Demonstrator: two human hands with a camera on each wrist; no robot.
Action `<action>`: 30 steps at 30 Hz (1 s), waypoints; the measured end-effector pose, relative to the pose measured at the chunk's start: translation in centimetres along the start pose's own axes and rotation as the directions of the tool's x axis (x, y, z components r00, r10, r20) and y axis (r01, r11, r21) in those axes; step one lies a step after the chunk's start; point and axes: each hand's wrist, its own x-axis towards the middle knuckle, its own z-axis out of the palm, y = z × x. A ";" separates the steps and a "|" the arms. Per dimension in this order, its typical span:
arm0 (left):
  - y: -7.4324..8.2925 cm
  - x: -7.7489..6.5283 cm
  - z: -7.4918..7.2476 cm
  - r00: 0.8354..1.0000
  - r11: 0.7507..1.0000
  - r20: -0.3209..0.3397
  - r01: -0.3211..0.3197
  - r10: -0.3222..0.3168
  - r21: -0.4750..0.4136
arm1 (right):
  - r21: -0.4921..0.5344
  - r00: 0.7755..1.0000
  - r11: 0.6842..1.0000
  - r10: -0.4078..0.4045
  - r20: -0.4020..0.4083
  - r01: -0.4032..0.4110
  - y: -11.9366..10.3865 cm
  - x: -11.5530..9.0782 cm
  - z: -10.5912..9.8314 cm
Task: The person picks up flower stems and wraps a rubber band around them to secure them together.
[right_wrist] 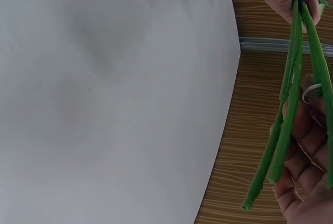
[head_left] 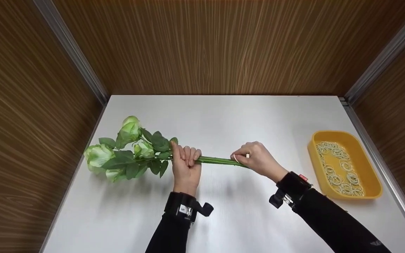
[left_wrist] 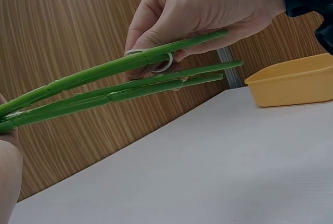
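Note:
My left hand grips a bunch of artificial roses by the stems, just below the leaves. The pale green heads point left and the green stems run right, held above the table. At the stem ends, my right hand pinches a pale rubber band between thumb and fingers. In the left wrist view the rubber band loops round the upper stem part, while lower stems lie outside it. The right wrist view shows the stem ends spread apart beside the right fingers.
A yellow tray holding many loose pale rubber bands stands on the white table at the right. Wood-grain panels with metal edge strips enclose the table at the back and both sides.

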 end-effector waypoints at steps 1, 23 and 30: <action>0.0 0.0 0.0 1.000 1.000 -0.001 -0.004 0.004 -0.005 | -0.013 1.000 1.000 -0.007 -0.024 0.007 0.0 -0.1 0.1; -1.1 -0.2 1.0 1.000 0.998 -0.008 -0.024 0.024 0.059 | -0.362 0.983 0.932 -0.086 -0.162 0.022 -2.0 -0.1 1.7; -1.8 -0.5 1.1 1.000 0.994 -0.012 -0.002 0.003 0.105 | -0.320 0.990 0.947 -0.066 -0.124 0.023 -3.1 0.6 2.4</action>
